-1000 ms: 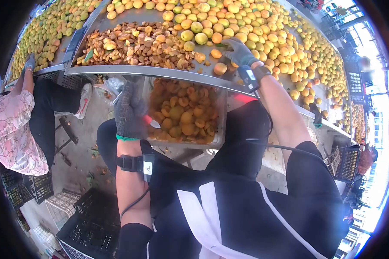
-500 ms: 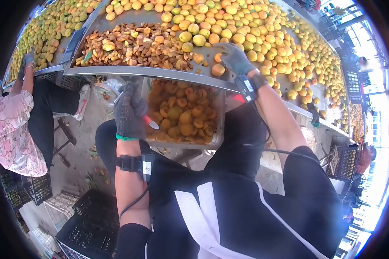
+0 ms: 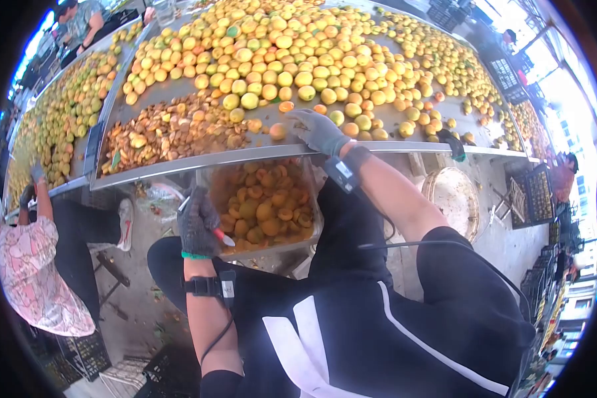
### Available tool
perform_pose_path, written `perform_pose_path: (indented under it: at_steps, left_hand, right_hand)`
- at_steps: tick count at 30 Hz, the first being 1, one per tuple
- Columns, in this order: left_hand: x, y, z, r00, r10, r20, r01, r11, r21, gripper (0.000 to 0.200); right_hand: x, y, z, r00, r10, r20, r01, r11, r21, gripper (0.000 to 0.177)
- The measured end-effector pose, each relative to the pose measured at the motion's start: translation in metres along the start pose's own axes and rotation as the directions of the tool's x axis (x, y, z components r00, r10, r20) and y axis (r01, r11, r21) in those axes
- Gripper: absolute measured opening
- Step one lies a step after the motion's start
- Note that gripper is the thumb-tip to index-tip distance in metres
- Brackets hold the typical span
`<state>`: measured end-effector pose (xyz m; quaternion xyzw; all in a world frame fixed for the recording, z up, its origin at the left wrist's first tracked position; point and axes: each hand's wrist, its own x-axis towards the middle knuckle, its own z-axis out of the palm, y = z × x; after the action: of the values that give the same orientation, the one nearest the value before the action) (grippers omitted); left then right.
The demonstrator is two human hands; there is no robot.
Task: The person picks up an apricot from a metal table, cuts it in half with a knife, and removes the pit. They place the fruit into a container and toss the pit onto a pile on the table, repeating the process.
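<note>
My left hand point(image 3: 199, 224), in a dark grey glove with a green cuff, is closed round a small knife point(image 3: 223, 237) with a red handle and a pale tip. It is beside the left edge of a bin point(image 3: 317, 219) of cut apricots point(image 3: 262, 211) below the table edge. My right hand point(image 3: 318, 131), in a grey glove, rests over the metal table point(image 3: 245, 157) with its fingers stretched left. A single apricot point(image 3: 278, 131) lies near its fingertips. No fruit shows in its grip. Left of it is a heap of pits and pieces point(image 3: 169, 131).
A large pile of whole apricots point(image 3: 298, 50) covers the back of the table. At the left a co-worker in a pink patterned top point(image 3: 43, 272) reaches to the table. A round basket point(image 3: 452, 199) and a black crate point(image 3: 532, 194) stand at the right.
The view has shifted, showing more of the table. My right hand has its fingers over the table beside the lone apricot; the orange piece at its fingertips is gone. My left hand still holds the knife.
</note>
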<state>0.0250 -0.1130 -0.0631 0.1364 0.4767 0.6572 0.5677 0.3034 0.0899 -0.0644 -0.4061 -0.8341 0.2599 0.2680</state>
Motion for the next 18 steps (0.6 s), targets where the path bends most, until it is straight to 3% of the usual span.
perform_pose_path:
  at_steps: [1, 3, 4, 5, 6, 7, 8, 9, 12, 14, 15, 17, 18]
  left_hand:
    - [-0.003, -0.001, 0.0, 1.0, -0.001, 0.015, 0.0, 1.0, 0.007, 0.013]
    - [-0.008, -0.001, 0.001, 0.999, -0.024, -0.023, 0.025, 0.998, 0.05, 0.013]
    - [-0.009, -0.002, 0.0, 0.999, -0.031, -0.026, 0.032, 0.998, 0.049, 0.015]
    - [-0.01, -0.004, 0.001, 0.999, -0.033, -0.021, 0.034, 0.998, 0.056, 0.015]
    - [-0.011, -0.006, 0.001, 0.999, -0.047, -0.026, 0.049, 0.996, 0.071, 0.014]
    - [-0.011, -0.007, 0.001, 0.998, -0.061, -0.032, 0.064, 0.994, 0.085, 0.014]
    - [-0.011, -0.008, 0.002, 0.998, -0.061, -0.027, 0.063, 0.994, 0.091, 0.014]
    - [-0.01, -0.01, 0.003, 0.997, -0.07, -0.023, 0.072, 0.991, 0.114, 0.012]
    - [-0.007, -0.018, 0.003, 0.995, -0.094, -0.023, 0.097, 0.984, 0.147, 0.009]
    - [-0.005, -0.023, 0.004, 0.994, -0.109, -0.028, 0.112, 0.981, 0.158, 0.008]
    - [-0.005, -0.026, 0.006, 0.99, -0.137, -0.023, 0.139, 0.976, 0.168, 0.008]
    - [-0.004, -0.032, 0.009, 0.985, -0.169, -0.018, 0.17, 0.968, 0.185, 0.008]
    - [-0.003, -0.035, 0.011, 0.985, -0.172, -0.014, 0.171, 0.962, 0.213, 0.008]
  right_hand:
    - [-0.004, 0.008, -0.005, 1.0, 0.005, -0.015, -0.005, 1.0, -0.003, 0.03]
    - [-0.019, 0.027, -0.024, 0.976, -0.063, -0.207, 0.022, 0.981, -0.194, 0.028]
    - [-0.025, 0.04, -0.036, 0.966, 0.133, -0.22, -0.134, 0.991, 0.008, 0.025]
    - [-0.028, 0.054, -0.052, 0.953, 0.115, -0.281, -0.185, 0.954, -0.238, 0.024]
    - [-0.034, 0.069, -0.065, 0.903, 0.197, -0.382, -0.311, 0.913, -0.264, 0.024]
    - [-0.037, 0.1, -0.078, 0.857, 0.249, -0.451, -0.36, 0.915, -0.18, 0.025]
    - [-0.043, 0.097, -0.094, 0.795, 0.336, -0.505, -0.504, 0.828, -0.244, 0.027]
    - [-0.048, 0.116, -0.105, 0.767, 0.354, -0.534, -0.547, 0.796, -0.258, 0.029]
    - [-0.06, 0.144, -0.121, 0.752, 0.459, -0.473, -0.616, 0.745, -0.255, 0.031]
    - [-0.064, 0.154, -0.121, 0.825, 0.527, -0.202, -0.562, 0.799, -0.213, 0.035]
    - [-0.065, 0.159, -0.119, 0.823, 0.53, -0.203, -0.565, 0.799, -0.207, 0.035]
    - [-0.066, 0.168, -0.114, 0.885, 0.46, -0.071, -0.46, 0.888, 0.01, 0.036]
    - [-0.068, 0.167, -0.111, 0.898, 0.435, -0.061, -0.405, 0.875, 0.266, 0.032]
